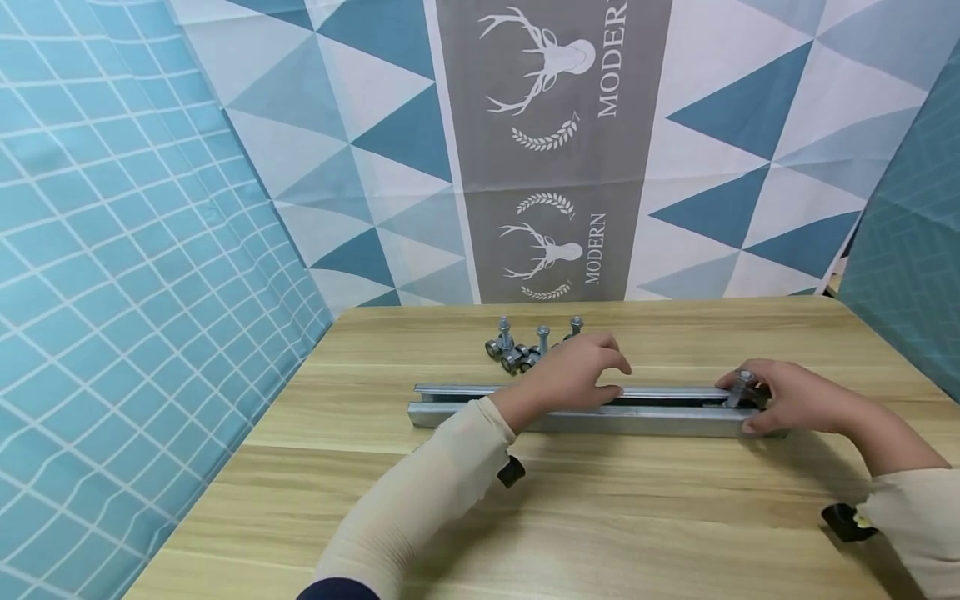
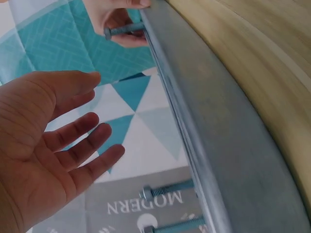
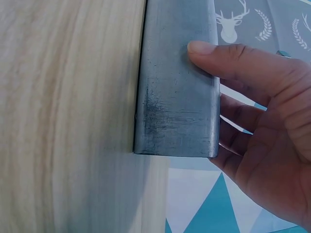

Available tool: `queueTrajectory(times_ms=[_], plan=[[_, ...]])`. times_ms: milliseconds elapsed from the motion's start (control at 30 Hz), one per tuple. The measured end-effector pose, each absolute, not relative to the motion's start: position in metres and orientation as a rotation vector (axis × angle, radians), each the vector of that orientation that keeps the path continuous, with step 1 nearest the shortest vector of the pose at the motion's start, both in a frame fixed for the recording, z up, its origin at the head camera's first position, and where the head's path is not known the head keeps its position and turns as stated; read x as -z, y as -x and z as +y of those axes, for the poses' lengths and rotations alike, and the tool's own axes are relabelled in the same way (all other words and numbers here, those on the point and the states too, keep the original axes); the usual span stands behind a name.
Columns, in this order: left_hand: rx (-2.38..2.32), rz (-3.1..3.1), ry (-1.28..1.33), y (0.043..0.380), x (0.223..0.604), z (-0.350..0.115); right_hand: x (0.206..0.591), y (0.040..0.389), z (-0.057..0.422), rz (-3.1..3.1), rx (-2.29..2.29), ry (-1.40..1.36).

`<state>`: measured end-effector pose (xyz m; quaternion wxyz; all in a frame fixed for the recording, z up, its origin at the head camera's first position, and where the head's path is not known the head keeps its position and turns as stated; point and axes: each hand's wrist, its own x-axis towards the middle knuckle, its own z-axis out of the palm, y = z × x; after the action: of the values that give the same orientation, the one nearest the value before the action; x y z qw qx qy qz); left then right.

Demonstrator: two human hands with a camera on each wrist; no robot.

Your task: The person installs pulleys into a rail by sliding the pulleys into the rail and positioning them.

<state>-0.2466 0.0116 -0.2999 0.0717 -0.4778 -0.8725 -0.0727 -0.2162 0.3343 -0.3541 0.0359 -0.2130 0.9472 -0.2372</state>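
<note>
A long metal channel rail point(image 1: 637, 422) lies crosswise on the wooden table, its slot facing up. My right hand point(image 1: 806, 398) grips its right end, the thumb on the near wall and the fingers over the far side, as the rail point(image 3: 177, 102) shows in the right wrist view. A bolt point(image 1: 742, 387) stands up out of the slot there, between thumb and fingers; what it joins inside is mostly hidden. Over the middle of the rail hovers my left hand point(image 1: 573, 375). Its fingers are spread and loosely bent, with nothing in them, and apart from the rail point(image 2: 204, 107).
Behind the rail, several roller trolleys point(image 1: 517, 357) with upright bolts stand together, partly hidden by the left hand. Patterned cloth point(image 1: 375, 150) hangs behind the table, and blue checked cloth point(image 1: 127, 250) along its left side.
</note>
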Motion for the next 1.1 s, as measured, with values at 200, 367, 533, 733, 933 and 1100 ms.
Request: queueTrajectory(times_ms=[200, 367, 533, 733, 933, 1100], plan=[[0.307, -2.589, 1.424, 0.252, 0.302, -0.010, 0.354, 0.216, 0.335, 2.910, 0.736, 0.655], [0.336, -2.506, 1.421, 0.259, 0.304, -0.024, 0.354, 0.214, 0.335, 2.927, 0.732, 0.644], [0.355, -2.501, 1.399, 0.269, 0.307, -0.035, 0.354, 0.214, 0.336, 2.922, 0.749, 0.650], [0.328, -2.565, 1.333, 0.283, 0.309, -0.044, 0.354, 0.214, 0.334, 2.925, 0.751, 0.655], [0.287, -2.592, 1.266, 0.296, 0.306, -0.048, 0.354, 0.214, 0.333, 2.949, 0.735, 0.623], [0.257, -2.651, 1.212, 0.304, 0.304, -0.047, 0.355, 0.214, 0.333, 2.945, 0.739, 0.626]])
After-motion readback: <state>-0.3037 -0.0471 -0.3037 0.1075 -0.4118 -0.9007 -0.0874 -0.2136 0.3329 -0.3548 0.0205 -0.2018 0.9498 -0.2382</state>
